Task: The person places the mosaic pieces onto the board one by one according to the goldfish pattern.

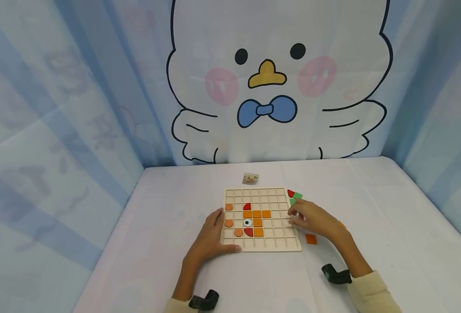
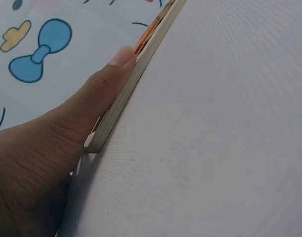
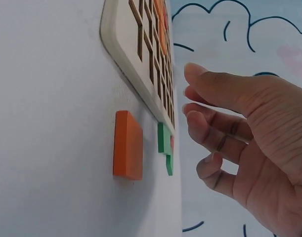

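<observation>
A pale square grid board [image 1: 279, 241] lies on the table. Along its left side and front left corner rests my left hand [image 1: 210, 237], fingers extended by the side. The thumb [image 2: 99, 91] lies straight on the board's edge in the left wrist view; the other fingers are hidden there. Over the board's right edge hovers my right hand [image 1: 312, 217], fingers loosely bent, with a gap between thumb and fingertips and no piece visible. Orange squares [image 1: 257, 214], red quarter-round pieces [image 1: 247, 206], orange discs [image 1: 229, 223] and a black-and-white eye piece [image 1: 247, 222] sit in the grid.
Right of the board lie a loose orange square [image 1: 311, 239], green pieces [image 1: 298, 195] and a red piece [image 1: 290, 193]. Behind the board is a small printed packet [image 1: 250, 178]. A printed curtain [image 1: 269, 139] stands at the table's back edge.
</observation>
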`<state>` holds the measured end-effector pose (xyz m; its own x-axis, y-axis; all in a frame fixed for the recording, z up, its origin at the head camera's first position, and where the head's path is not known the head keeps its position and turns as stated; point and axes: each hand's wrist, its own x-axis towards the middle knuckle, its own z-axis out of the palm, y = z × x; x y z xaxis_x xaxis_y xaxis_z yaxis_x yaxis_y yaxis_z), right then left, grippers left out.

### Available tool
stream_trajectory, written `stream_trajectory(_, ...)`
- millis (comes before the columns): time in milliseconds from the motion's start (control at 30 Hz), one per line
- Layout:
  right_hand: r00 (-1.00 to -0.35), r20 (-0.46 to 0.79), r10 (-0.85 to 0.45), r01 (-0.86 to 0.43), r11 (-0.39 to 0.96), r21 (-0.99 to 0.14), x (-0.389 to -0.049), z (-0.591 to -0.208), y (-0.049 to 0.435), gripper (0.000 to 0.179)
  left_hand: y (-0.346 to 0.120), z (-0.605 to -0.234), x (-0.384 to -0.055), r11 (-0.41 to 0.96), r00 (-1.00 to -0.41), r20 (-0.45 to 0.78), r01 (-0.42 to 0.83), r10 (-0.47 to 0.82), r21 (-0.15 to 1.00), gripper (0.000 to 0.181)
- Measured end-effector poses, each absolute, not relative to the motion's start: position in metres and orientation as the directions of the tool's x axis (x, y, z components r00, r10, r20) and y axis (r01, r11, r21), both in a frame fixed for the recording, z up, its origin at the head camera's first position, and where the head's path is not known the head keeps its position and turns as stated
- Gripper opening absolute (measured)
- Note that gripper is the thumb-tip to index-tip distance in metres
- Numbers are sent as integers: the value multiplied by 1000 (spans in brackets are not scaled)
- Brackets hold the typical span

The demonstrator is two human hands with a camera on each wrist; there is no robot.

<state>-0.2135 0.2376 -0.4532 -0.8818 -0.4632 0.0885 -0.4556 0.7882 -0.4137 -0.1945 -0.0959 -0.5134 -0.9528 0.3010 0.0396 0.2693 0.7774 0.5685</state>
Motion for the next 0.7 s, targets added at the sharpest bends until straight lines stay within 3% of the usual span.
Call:
stream_trajectory(367, -910, -53, -410, -334, 804, -491, -199, -456, 259, 18, -95, -515, -194, 784, -955, 37, 262, 293, 562, 127)
stream_trajectory(700, -893, -64, -446, -352, 780, -517, -189, -464, 274, 23, -96, -513, -193, 770, -954, 31, 258, 297, 583, 126)
